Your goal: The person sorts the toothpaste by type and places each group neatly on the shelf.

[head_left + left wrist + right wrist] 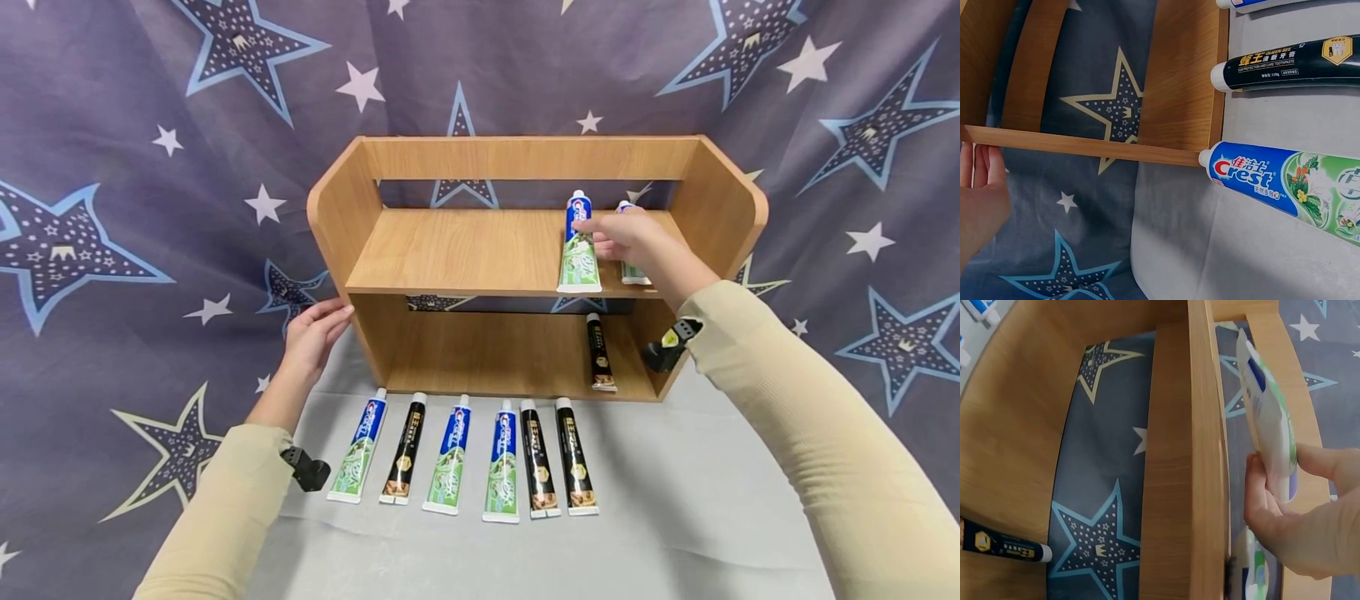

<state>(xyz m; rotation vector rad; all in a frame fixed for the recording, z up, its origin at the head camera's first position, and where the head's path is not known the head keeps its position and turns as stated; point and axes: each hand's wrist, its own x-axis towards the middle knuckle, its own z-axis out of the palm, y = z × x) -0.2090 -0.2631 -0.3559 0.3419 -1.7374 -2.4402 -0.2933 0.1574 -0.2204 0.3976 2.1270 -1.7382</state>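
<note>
Right hand pinches a blue-and-green toothpaste tube between thumb and fingers, over the right part of the upper shelf of a wooden rack. Clock directions here are those of the head view. From the hand, the held tube lies toward 9 o'clock; its long axis runs from the cap at 12 to the flat end at 6, so it points from back to front across the shelf. That flat end overlaps the shelf's front edge in the picture; whether it rests on the wood, I cannot tell. From the right wrist the tube looks tilted.

At 3 o'clock from the held tube is a second blue-and-green tube on the same shelf, partly hidden by the hand, its axis close to parallel; the two look near but apart. This sideways spacing, I judge, is the relation that counts most. Below, between 5 and 6 o'clock, a black tube lies on the lower shelf, cap to the back.

Left hand, well apart toward 8 or 9 o'clock from the right, has its fingertips against the rack's left side, fingers fairly straight and grasping no tube. It is the nearer hand to the leftmost tube of six on the surface, which lies at its 5 o'clock.
</note>
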